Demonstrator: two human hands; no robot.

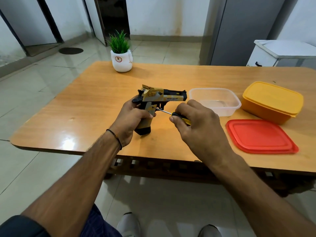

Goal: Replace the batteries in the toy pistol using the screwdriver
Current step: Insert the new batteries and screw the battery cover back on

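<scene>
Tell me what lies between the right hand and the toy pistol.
Head view: the shaft of the screwdriver bridges that gap, tip at the grip of the toy pistol, handle in the right hand.

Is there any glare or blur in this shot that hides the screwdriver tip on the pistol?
Head view: glare sits near-left on the table, away from the toy pistol; the right hand is slightly soft, yet the screwdriver tip at the grip reads clearly; the wide lens bows the table edges.

A home room: tiled floor (51, 79), wooden table (102, 93), potted plant (121, 53) at its far edge, fridge (239, 31) behind.
</scene>
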